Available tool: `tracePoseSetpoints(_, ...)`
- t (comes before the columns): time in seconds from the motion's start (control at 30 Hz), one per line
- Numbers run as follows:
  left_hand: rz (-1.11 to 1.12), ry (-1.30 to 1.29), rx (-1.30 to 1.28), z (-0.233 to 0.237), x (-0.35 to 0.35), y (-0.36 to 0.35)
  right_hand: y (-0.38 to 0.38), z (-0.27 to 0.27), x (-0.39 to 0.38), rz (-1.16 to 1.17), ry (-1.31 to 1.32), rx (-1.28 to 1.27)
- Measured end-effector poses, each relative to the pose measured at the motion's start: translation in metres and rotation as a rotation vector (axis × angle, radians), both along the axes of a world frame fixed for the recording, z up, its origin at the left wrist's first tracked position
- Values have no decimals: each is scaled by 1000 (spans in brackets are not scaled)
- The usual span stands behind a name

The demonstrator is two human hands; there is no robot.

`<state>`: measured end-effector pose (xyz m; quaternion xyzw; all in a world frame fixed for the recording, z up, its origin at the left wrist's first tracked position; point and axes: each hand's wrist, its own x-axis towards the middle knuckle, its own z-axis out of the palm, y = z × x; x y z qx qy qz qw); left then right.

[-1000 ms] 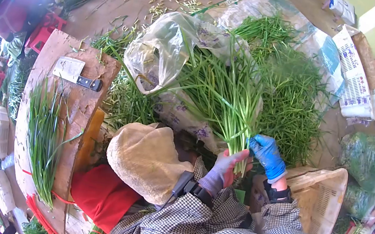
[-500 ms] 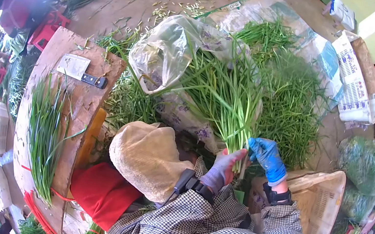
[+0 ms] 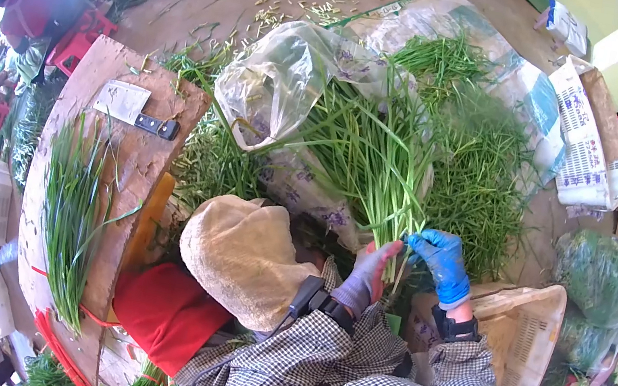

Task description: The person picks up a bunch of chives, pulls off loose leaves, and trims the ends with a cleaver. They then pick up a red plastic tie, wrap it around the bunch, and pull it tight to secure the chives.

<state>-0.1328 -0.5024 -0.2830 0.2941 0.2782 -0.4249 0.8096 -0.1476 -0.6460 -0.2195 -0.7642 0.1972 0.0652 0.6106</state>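
Note:
My left hand (image 3: 369, 271), in a grey and pink glove, is wrapped round the pale stem ends of a bunch of long green stalks (image 3: 376, 159). The leafy part fans away up and left over a clear plastic bag (image 3: 278, 82). Just right of the stem ends, my right hand (image 3: 440, 262), in a blue glove, has its fingertips pinched together against the bunch; what lies between them is too small to make out. Loose green leaves (image 3: 482, 181) are heaped beyond my hands.
At left a wooden board (image 3: 165, 99) bears a cleaver (image 3: 124, 102) and a green bunch (image 3: 70, 227). A plastic crate (image 3: 538, 338) stands at lower right. Another crate (image 3: 583, 141) is at upper right. A beige cloth (image 3: 248, 261) lies near my left forearm. A person (image 3: 34, 4) is at upper left.
My right hand has shifted slightly, its fingertips now closer together at the stems. My left hand still holds the bunch. The whole view has moved a little.

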Motion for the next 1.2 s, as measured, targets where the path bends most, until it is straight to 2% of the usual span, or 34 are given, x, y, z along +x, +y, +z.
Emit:
tracePoseSetpoints(0.03,-1,1,-1,3,1,0,-2,0,0,-1,1,-1)
tracePoseSetpoints(0.1,-56,48,-28,9,4,3,-5,-4,2,246,-47,-356)
tracePoseSetpoints(0.13,-54,47,-27,9,3,2,-4,-10,0,248,-49,-355)
tracePoseSetpoints(0.2,-42,20,53,10,2,0,0,-23,-5,328,-165,-586)
tracePoseSetpoints(0.33,-36,-14,118,-9,0,-3,4,-6,-9,313,-22,-500)
tracePoseSetpoints(0.47,-40,-29,290,-17,-1,-9,17,3,-15,240,-156,-468)
tracePoseSetpoints(0.53,-16,-40,367,-25,-2,-9,26,12,-18,41,-70,-155)
tracePoseSetpoints(0.6,31,-48,212,-35,-5,-9,24,22,-18,29,-64,-154)
tracePoseSetpoints(0.63,-38,60,245,-43,-5,-13,19,26,-17,14,-60,-154)
tracePoseSetpoints(0.67,-43,58,239,-22,0,-9,13,24,-17,9,-60,-160)
tracePoseSetpoints(0.73,-30,15,-105,16,4,-1,4,22,-16,8,-192,-253)
tracePoseSetpoints(0.8,-17,6,-110,6,3,-4,9,32,-17,8,-199,-235)
tracePoseSetpoints(0.87,-127,-97,189,4,4,-4,21,43,-18,-198,-14,-5)
tracePoseSetpoints(0.9,-218,-164,312,2,5,-3,22,52,-15,-241,-102,36)
tracePoseSetpoints(1.03,-172,-86,227,4,6,1,-7,98,5,-330,-243,-93)
tracePoseSetpoints(1.2,-140,-122,240,1,5,1,-105,153,-3,-466,-547,-288)
